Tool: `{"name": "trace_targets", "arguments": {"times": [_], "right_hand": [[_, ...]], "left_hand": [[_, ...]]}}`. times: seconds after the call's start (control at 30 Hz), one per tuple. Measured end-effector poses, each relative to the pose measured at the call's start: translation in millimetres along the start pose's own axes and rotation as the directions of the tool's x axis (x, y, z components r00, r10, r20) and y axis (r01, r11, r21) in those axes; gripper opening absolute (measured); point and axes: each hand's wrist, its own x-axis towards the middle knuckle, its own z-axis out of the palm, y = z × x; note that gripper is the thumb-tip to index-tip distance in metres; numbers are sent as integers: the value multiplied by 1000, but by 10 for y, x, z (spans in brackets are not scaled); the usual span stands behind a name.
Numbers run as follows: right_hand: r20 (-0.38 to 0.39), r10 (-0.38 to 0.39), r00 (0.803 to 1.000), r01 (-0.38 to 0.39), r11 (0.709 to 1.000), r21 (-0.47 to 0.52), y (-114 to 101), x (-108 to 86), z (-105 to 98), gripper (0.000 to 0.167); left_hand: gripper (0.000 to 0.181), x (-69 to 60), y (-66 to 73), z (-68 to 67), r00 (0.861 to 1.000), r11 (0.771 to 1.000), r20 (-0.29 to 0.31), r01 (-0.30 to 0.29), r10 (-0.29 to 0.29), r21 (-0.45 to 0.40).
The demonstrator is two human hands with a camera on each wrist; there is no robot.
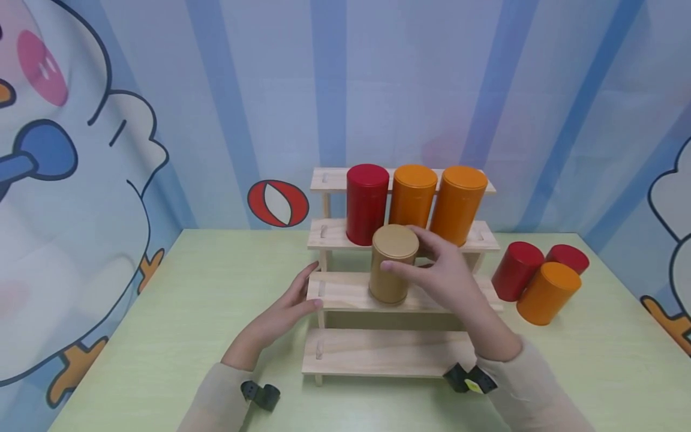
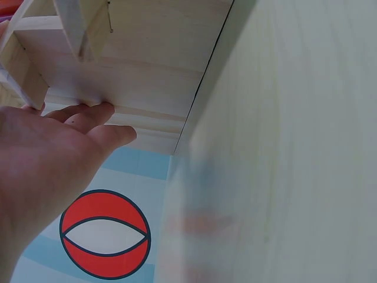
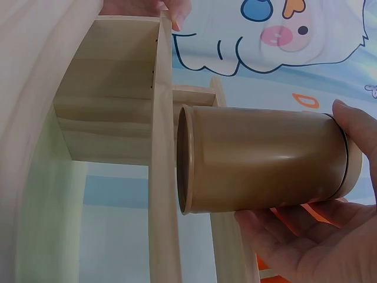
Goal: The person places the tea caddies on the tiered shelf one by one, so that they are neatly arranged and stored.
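The gold canister (image 1: 394, 264) is held roughly upright in our right hand (image 1: 448, 273) at the second board (image 1: 345, 292) up on the wooden rack (image 1: 388, 353); we cannot tell whether it touches. Our left hand (image 1: 278, 318), fingers extended, lies against the rack's left end, and behind, on the third board (image 1: 329, 234), stand one red canister (image 1: 367, 204) and two orange canisters (image 1: 459, 207)
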Motion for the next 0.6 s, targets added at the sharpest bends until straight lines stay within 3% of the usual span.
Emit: {"name": "trace_targets", "arguments": {"times": [0.6], "right_hand": [[12,16,1000,-16,1000,11,57,41,51,77]], "left_hand": [[77,5,-11,0,1000,1000,-2,-6,6,10]]}}
